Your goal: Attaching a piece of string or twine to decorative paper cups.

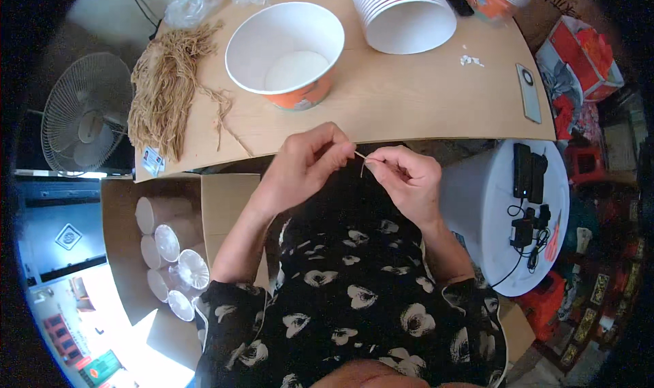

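Note:
Just past the table's near edge, my left hand [303, 166] pinches a short, thin tan strand of string [360, 155]. My right hand [411, 180] has thumb and forefinger closed on the same strand, a few centimetres away. Its loose end dangles by the right fingertips. On the table's left lies a thick bundle of tan string [163, 91], with several loose strands [221, 112] trailing toward the hands. Beyond my left hand stands a large white paper tub [303, 98], orange on the outside and open at the top. Nothing shows inside it but its white bottom.
A stack of white tubs [409, 20] lies tipped at the back, beside another orange tub stack [494, 0]. A phone [528, 93] rests at the table's right. Chargers sit on a white drum [501, 252]. Left are a fan [88, 115] and a carton [119, 252] holding clear plastic cups.

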### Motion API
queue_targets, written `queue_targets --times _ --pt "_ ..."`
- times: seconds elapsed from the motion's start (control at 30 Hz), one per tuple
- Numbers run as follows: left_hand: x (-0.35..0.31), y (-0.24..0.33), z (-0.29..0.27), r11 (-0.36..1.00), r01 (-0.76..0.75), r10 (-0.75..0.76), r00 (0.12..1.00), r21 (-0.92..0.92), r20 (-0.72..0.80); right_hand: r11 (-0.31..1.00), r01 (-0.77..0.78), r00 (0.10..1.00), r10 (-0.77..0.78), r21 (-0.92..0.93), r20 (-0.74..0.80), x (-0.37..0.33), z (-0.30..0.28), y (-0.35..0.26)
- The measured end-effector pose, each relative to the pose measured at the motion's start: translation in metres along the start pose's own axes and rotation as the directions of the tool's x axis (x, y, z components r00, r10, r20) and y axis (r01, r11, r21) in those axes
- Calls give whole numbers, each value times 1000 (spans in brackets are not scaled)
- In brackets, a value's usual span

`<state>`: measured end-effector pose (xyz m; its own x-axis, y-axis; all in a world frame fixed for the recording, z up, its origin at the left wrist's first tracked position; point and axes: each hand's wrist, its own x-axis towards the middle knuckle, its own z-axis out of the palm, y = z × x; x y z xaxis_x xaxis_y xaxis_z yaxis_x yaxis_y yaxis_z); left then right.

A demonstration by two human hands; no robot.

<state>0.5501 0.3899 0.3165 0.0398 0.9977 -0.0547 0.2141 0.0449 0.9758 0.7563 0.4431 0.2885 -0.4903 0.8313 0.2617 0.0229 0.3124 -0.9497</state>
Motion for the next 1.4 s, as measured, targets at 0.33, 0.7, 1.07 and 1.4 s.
queue_targets --times 0.33,0.7,1.07,1.4 --pt "36 27 -43 384 -115 585 798 916 -145 968 251 934 -239 10 -266 59 29 9" --pt "35 30 -38 464 -106 545 817 880 -189 970 241 941 -225 35 -253 74 51 23" --pt "33 40 -41 465 -143 561 811 874 -165 975 210 958 -190 74 -214 82 54 26" --pt "52 52 -72 768 -194 314 945 610 -95 973 219 957 -199 71 -212 79 55 24"
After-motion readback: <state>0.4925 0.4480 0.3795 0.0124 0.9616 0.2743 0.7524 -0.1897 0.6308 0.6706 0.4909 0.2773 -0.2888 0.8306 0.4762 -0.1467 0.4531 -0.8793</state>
